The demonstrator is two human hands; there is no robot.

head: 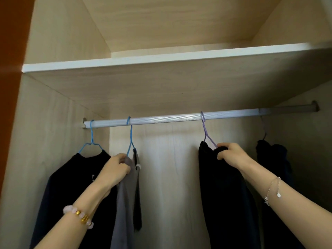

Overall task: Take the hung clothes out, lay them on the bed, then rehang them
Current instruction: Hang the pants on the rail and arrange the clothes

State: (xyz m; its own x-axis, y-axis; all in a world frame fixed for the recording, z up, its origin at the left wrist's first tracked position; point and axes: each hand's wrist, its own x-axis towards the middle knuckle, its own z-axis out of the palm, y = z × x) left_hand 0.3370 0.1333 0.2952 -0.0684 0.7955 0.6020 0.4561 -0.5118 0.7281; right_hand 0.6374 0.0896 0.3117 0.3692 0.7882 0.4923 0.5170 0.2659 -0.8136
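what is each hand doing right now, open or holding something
Left hand: closed, gripping the top of the grey garment on its blue hanger.
Right hand: closed, gripping the top of the black garment on the purple hanger.

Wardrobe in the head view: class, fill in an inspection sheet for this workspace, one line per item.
Surface: bed not in view; rail runs under a shelf.
Job's things: four garments on the rail: black top on a blue hanger, grey garment on a second blue hanger, dark garment on a purple hanger, far-right garment.
Clutter: nothing seen.
Grippers: left hand grips the grey garment near its top; right hand grips the dark garment's top.
Cables: nothing seen.
Surroundings: pale wood back wall; bead bracelet on the left wrist, chain bracelet on the right.
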